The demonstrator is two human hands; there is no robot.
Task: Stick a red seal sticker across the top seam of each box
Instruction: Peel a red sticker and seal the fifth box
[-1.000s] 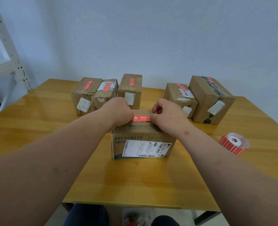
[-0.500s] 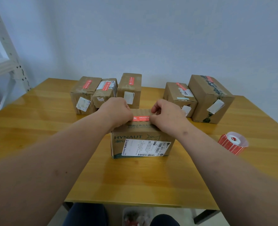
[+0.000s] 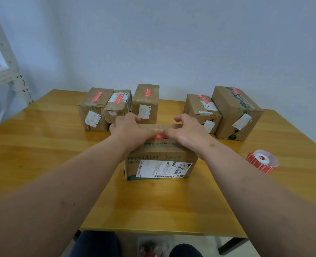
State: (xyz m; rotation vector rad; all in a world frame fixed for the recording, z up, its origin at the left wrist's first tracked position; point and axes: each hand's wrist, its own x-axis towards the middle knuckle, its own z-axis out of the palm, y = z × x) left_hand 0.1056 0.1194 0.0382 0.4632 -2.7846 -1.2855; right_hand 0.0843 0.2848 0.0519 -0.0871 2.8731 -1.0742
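Cardboard box (image 3: pixel 161 164), both hands flat on top — left hand (image 3: pixel 129 130), right hand (image 3: pixel 187 130), apparently pressing red sticker (image 3: pixel 159 136).

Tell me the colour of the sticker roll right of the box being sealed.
Red stickers on a white core, seen in the head view: sticker roll.

Thumbs now together, red sticker (image 3: pixel 159 136) seemingly covered

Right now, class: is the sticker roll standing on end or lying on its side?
Lying on its side: the sticker roll rests on the table with its white core opening facing sideways toward the camera.
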